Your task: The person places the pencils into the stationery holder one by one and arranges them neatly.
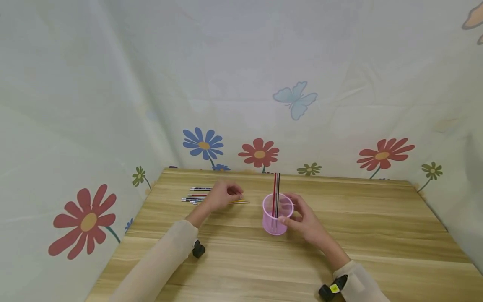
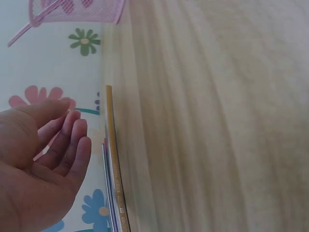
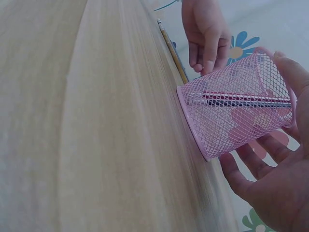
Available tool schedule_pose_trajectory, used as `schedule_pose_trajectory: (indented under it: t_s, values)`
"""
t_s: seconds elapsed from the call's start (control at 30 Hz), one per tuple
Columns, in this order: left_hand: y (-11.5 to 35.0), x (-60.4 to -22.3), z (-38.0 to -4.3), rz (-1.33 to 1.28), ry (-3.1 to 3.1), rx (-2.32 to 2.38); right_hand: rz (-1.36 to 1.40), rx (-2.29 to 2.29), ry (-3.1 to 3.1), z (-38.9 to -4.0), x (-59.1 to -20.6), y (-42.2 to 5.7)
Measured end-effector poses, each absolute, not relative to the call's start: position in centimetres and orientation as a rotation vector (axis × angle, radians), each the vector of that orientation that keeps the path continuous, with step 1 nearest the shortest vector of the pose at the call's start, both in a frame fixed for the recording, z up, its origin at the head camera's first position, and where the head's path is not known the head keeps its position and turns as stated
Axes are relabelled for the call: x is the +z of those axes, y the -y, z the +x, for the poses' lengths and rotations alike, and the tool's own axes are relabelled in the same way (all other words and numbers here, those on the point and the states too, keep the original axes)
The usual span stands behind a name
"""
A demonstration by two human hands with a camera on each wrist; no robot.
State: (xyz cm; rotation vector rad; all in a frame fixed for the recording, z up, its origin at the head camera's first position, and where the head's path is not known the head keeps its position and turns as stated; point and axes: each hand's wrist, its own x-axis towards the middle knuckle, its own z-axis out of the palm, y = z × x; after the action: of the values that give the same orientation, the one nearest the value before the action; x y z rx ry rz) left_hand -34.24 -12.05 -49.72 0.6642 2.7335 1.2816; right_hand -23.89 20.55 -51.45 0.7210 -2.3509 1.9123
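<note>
A pink mesh pencil cup (image 1: 268,225) stands upright on the table, with a few pencils (image 1: 277,188), red and dark striped, leaning up out of it. My right hand (image 1: 306,221) holds the cup from its right side, thumb at the near rim and fingers around the far side. Over a loose bunch of pencils (image 1: 193,199) lying on the left of the table is my left hand (image 1: 224,195), its fingers loosely bent. In the left wrist view nothing is between that hand's thumb and fingers, and a yellow pencil (image 2: 112,140) lies beside them.
The wooden tabletop (image 1: 241,268) reaches back to a white cloth (image 1: 241,84) printed with flowers and a butterfly. The cloth also rises along the left and right sides. Each wrist wears a small black camera (image 1: 198,249).
</note>
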Motion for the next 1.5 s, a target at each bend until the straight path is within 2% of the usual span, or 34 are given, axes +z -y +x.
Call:
schedule_pose_trajectory:
  t_s: [0.33,0.83,1.5]
  values:
    - [11.3,-50.3,-33.9,0.676,-2.77,1.124,0.72,1.916,2.349,-24.0,-51.2,-20.5]
    - [10.6,-50.3,-33.1,0.862,-2.779,0.986,0.716,1.931,2.348,-23.9,-51.2,-20.3]
    - [10.0,-50.6,-32.0,0.869,-2.713,0.844,0.685,1.928,2.379,-23.7,-51.3,-20.6]
